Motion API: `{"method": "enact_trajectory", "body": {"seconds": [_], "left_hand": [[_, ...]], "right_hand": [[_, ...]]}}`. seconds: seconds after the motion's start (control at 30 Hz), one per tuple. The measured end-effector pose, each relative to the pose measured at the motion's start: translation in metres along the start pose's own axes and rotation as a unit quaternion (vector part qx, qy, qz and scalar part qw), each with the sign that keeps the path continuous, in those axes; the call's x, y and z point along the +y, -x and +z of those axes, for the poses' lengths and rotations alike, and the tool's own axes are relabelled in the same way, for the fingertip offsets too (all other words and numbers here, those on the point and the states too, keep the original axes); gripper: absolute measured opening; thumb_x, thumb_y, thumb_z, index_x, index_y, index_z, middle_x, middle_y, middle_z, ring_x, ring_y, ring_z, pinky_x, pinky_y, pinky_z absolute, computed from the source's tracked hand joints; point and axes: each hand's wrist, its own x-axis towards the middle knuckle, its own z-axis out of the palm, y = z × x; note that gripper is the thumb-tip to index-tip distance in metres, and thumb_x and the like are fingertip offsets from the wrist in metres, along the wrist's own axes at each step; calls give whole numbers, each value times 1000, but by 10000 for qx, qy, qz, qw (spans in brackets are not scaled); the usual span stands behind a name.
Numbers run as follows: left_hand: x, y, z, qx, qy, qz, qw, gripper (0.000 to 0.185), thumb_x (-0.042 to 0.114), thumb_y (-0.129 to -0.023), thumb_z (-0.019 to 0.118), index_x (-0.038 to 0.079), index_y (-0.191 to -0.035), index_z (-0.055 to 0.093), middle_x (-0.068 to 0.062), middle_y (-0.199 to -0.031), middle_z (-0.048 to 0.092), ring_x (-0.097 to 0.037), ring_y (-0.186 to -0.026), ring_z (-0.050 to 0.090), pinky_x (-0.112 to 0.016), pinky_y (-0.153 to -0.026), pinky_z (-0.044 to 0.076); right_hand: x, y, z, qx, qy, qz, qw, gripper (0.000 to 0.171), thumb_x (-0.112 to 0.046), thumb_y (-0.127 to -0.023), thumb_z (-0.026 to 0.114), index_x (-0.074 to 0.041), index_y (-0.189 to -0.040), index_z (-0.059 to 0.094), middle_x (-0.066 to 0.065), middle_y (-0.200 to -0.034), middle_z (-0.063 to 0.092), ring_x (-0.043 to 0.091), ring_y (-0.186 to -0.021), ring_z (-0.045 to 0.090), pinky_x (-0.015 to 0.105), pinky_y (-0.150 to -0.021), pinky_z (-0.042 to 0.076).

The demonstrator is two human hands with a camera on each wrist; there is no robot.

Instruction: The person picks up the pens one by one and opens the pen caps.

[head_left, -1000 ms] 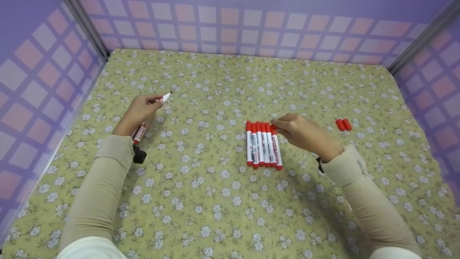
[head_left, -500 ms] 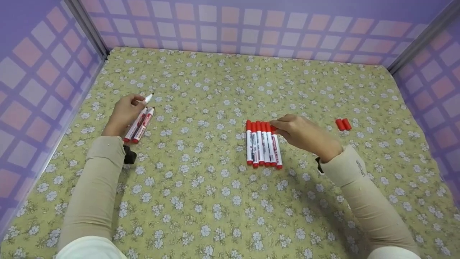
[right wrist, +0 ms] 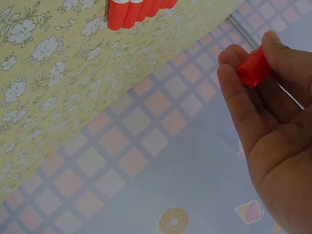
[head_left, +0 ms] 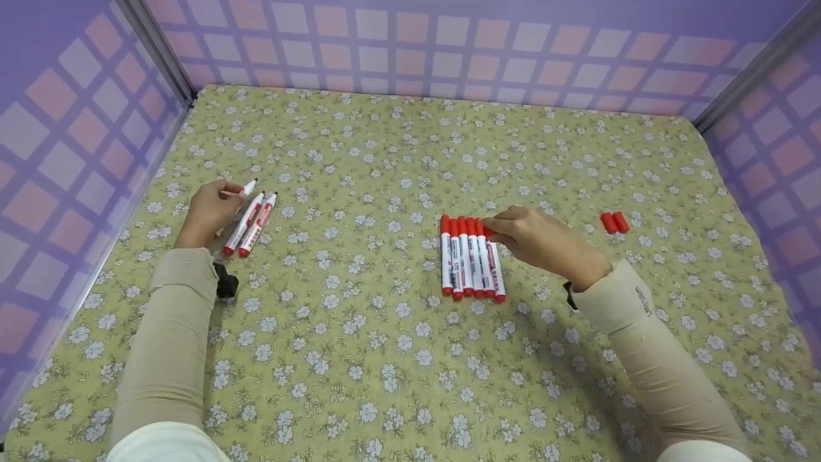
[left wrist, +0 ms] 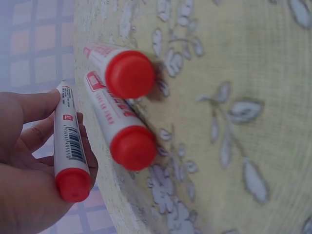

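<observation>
Head view: on the bench (head_left: 397,359), a marker row (head_left: 468,260) lies centre. Right hand (head_left: 545,240) pinches a cap (right wrist: 253,68) off its end marker; left hand (head_left: 208,212) holds an uncapped marker (head_left: 240,190) beside two others (head_left: 253,223). Next, probably, set both down.

So everything sits on the counter (head_left: 397,359), walled in on the left, back and right. Far left, two uncapped markers (head_left: 251,223) lie side by side, touching, tips pointing away. The left hand (head_left: 206,213) is just left of them, holding a third marker (head_left: 238,190) slightly above the counter. Around the middle there's a row of markers (head_left: 468,258) packed tight together. The right hand (head_left: 545,242) is at the row's right end, up by the caps. Two loose caps (head_left: 614,222) sit together further right, well apart from the row.
</observation>
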Motion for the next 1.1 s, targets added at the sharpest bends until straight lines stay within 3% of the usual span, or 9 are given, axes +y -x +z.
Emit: {"method": "enact_trajectory", "body": {"seconds": [0.17, 0.43, 0.73, 0.97, 1.1], "left_hand": [[-3, -1, 2, 70, -299, -100, 9995, 47, 25, -101, 43, -3, -139, 44, -27, -131, 47, -28, -103, 51, -39, -83, 44], [-5, -1, 4, 37, -477, -214, 9986, 46, 24, -100, 43, -6, -135, 47, -29, -126, 51, -20, -87, 56, -34, -73, 48], [-5, -3, 5, 98, -690, -340, 9970, 45, 22, -98, 43, -7, -132, 48, -32, -129, 50, -35, -103, 54, -44, -84, 46], [-5, -4, 5, 119, -786, -293, 9964, 45, 22, -98, 42, -7, -132, 49, -31, -127, 51, -28, -93, 56, -39, -78, 47], [-5, -4, 5, 145, -839, -247, 9961, 45, 21, -98, 40, -7, -133, 48, -31, -128, 51, -32, -99, 56, -42, -82, 46]], "right_hand": [[0, 1, 1, -44, -29, 60, 10000, 25, 1, -89, 64, 4, -114, 69, 17, -99, 72, 23, -83, 71, 30, -71, 58], [0, 2, 0, -115, -74, 81, 9999, 26, 2, -89, 64, 4, -114, 68, 16, -98, 72, 22, -83, 71, 30, -71, 58], [1, 4, 0, -233, -134, 254, 9993, 26, -1, -90, 63, 2, -116, 68, 17, -105, 72, 24, -87, 71, 33, -74, 58], [1, 5, 0, -273, -196, 337, 9989, 26, -3, -91, 63, 1, -116, 68, 16, -107, 72, 23, -88, 71, 34, -74, 58], [2, 5, -1, -291, -182, 348, 9988, 26, -5, -90, 65, 0, -115, 69, 16, -107, 72, 23, -88, 71, 34, -74, 58]]}}
